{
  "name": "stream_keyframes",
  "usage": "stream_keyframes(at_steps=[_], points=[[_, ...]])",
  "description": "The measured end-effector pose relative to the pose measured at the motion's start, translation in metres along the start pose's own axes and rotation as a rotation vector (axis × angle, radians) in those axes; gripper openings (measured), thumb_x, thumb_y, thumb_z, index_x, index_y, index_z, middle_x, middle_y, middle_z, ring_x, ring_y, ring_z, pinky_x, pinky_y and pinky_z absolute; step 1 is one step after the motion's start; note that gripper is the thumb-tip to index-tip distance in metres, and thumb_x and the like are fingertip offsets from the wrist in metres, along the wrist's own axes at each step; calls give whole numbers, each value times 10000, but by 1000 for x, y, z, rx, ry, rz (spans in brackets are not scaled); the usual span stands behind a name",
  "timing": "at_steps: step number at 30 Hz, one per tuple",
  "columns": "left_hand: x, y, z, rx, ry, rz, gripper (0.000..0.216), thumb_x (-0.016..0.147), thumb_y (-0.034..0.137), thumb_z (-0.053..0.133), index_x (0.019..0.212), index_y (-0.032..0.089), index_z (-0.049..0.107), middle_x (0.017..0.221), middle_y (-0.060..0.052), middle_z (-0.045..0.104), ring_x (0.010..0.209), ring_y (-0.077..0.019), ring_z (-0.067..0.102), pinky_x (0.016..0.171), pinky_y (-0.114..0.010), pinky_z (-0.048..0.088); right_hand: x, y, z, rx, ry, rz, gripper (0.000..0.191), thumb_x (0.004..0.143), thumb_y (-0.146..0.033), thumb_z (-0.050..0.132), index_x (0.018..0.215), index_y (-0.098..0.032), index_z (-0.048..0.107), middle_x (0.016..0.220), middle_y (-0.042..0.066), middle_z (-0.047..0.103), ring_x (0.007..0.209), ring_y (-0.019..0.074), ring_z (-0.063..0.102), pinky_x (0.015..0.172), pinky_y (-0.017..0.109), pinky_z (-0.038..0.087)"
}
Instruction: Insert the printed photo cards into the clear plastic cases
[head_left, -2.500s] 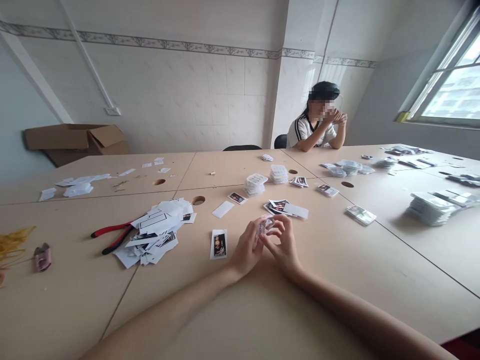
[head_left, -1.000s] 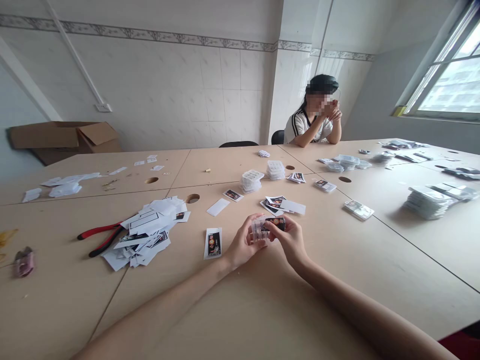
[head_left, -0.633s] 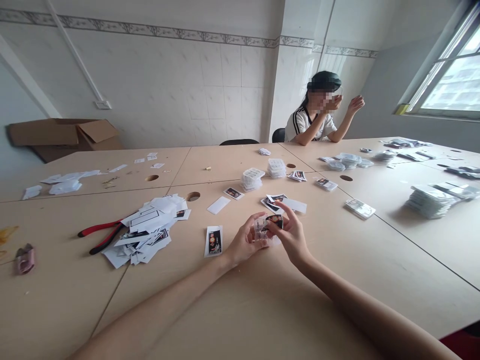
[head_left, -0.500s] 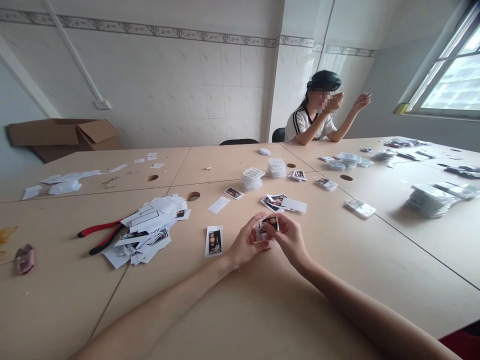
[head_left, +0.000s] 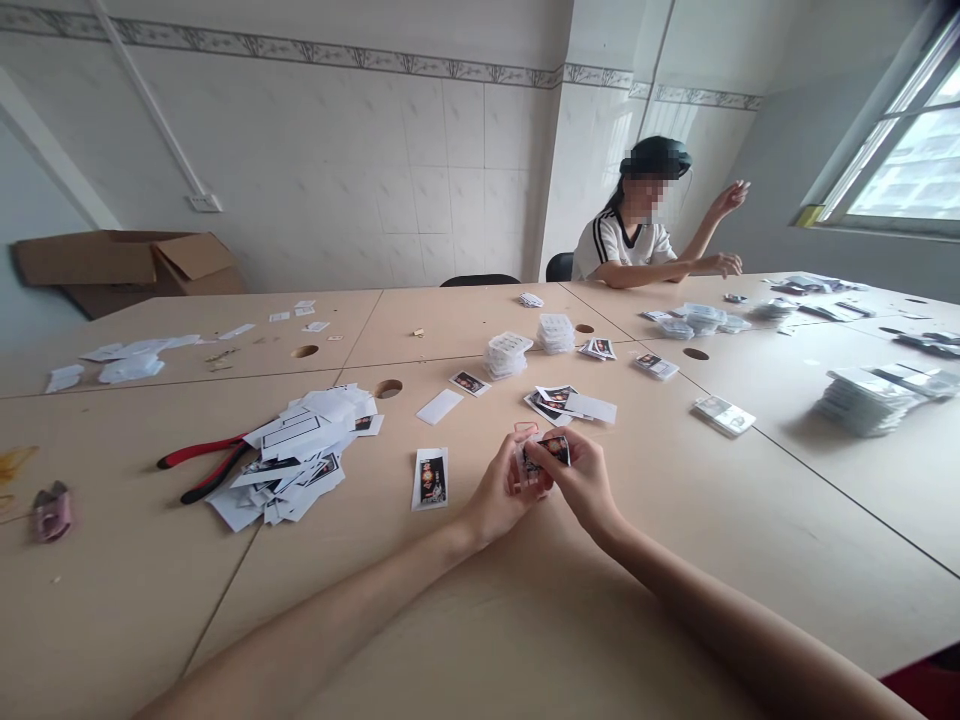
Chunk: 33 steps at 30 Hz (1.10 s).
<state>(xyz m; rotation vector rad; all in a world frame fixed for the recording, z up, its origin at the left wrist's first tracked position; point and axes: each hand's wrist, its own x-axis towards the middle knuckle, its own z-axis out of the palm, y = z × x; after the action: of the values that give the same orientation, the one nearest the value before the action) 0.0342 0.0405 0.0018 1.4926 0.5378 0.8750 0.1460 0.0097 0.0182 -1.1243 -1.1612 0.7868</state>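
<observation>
My left hand [head_left: 499, 490] and my right hand [head_left: 581, 482] meet above the table. Between them they pinch a small photo card in a clear plastic sleeve [head_left: 544, 457], and my fingers hide part of it. A white-bordered photo card [head_left: 430, 478] lies flat to the left of my left hand. Ahead of my right hand sits a loose spread of photo cards and white slips [head_left: 562, 405]. A pile of white paper backings and cut cards [head_left: 300, 455] lies further left, with red-handled pliers [head_left: 201, 464] against it.
Stacks of clear sleeves [head_left: 506, 355] stand beyond my hands, and more stacks [head_left: 862, 402] lie at the right. Round holes pierce the joined tabletops. A seated person [head_left: 626, 235] works at the far side. Cardboard boxes [head_left: 124, 262] lie on the floor by the wall.
The sleeved card has turned in my fingers and my hands have closed around it. Across the table, the seated person's hands have come down from the face, one now near the tabletop.
</observation>
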Motion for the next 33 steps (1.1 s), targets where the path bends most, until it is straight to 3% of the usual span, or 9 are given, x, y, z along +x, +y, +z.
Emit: stream_keyframes(at_steps=[4, 12, 18, 25, 33], points=[[-1, 0, 0, -19, 2, -11, 509, 640, 197, 647, 1092, 254, 419, 1182, -73, 401, 934, -172, 496, 738, -287, 463, 0, 1, 0, 11, 0, -9, 115, 684, -257, 588, 644, -164, 533, 541, -33, 518, 479, 84, 467, 456, 195, 376], [-3, 4, -3, -181, -78, -130, 581, 672, 215, 619, 1184, 294, 356, 890, -14, 482, 804, -135, 486, 731, -383, 486, 1, 2, -3, 43, -13, 46, 147, 667, -229, 594, 589, -163, 488, 494, -41, 502, 438, 84, 466, 416, 193, 368], [-2, 3, -2, -189, -53, -132, 577, 640, 179, 635, 1155, 297, 402, 976, -29, 456, 826, -147, 472, 706, -359, 490, 1, 2, -3, 48, -11, 55, 114, 664, -246, 595, 631, -164, 523, 516, -35, 524, 450, 86, 475, 426, 196, 380], [-3, 8, -1, -207, -45, -179, 588, 664, 123, 586, 1191, 273, 372, 764, 4, 477, 721, -117, 467, 734, -367, 472, 2, 5, -5, 15, -8, 43, 156, 664, -265, 595, 593, -165, 500, 486, -37, 510, 432, 88, 467, 415, 200, 371], [-3, 8, -2, -219, -38, -203, 601, 649, 109, 584, 1190, 270, 379, 818, -10, 497, 741, -127, 476, 732, -361, 469, 1, 9, -4, 48, 3, 56, 164, 656, -249, 605, 582, -161, 487, 484, -36, 506, 427, 85, 467, 407, 196, 365]])
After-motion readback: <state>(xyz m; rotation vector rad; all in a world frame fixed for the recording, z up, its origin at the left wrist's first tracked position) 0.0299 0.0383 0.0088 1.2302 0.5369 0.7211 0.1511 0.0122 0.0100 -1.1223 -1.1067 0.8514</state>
